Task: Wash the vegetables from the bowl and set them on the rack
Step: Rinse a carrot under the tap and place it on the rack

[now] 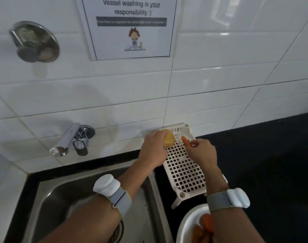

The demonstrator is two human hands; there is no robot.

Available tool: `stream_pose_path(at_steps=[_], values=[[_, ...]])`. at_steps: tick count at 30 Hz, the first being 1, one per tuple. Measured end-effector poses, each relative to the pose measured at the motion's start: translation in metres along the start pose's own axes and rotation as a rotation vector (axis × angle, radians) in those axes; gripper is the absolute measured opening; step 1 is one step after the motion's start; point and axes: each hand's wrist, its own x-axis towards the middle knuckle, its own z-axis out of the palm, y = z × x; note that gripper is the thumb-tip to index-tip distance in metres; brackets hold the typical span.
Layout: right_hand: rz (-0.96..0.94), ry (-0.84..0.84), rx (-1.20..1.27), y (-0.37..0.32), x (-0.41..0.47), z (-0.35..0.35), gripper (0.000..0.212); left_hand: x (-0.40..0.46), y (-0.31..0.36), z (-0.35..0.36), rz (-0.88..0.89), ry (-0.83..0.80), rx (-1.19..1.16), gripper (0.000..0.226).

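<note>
White plastic rack (183, 171) sits on the black bench (272, 172) just right of the steel sink (65, 199), its far end against the tiled wall, and both my hands are over that far end. My left hand (154, 148) has its fingers curled round a yellowish potato (169, 139), holding it at the rack's top left corner; whether the potato touches the grid I cannot tell. My right hand (201, 152) pinches an orange carrot (186, 141) between fingertips and thumb, the carrot's tip pointing up and left toward the potato, the two vegetables just beside each other but apart. White bowl (188, 223) sits on the bench at the near end of the rack, under my right forearm, with more orange carrots (204, 223) inside. Chrome tap (70, 141) juts from the wall above the sink, no water visible from it. Grey straps with white units wrap both wrists, and a printed notice (130, 27) hangs on the tiles above
</note>
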Motion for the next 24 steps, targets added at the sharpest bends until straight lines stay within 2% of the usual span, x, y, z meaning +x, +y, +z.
stream_pose_path(at_steps=[3,7,11,12,14,17,24], values=[[-0.047,-0.006,-0.002,-0.008,0.019,0.005,0.046,0.011,0.0,0.007,-0.011,-0.024,0.041,0.07],[-0.133,-0.067,0.059,-0.017,0.03,0.016,0.029,0.011,-0.004,0.012,-0.037,-0.056,0.075,0.07],[-0.165,-0.092,0.11,-0.013,0.025,0.014,0.022,0.003,-0.005,0.012,-0.048,-0.036,0.071,0.073],[-0.159,-0.118,0.127,-0.012,0.022,0.012,0.023,0.0,-0.004,0.011,-0.048,-0.027,0.071,0.073],[-0.148,-0.154,0.131,-0.009,0.015,0.008,0.04,-0.007,0.0,0.01,-0.041,-0.014,0.07,0.074],[-0.15,-0.118,0.121,-0.002,0.003,-0.003,0.053,-0.021,0.011,0.008,-0.006,0.001,0.078,0.071],[-0.203,-0.111,0.207,0.026,-0.063,-0.03,0.032,-0.075,0.033,0.023,0.068,-0.026,0.053,0.062]])
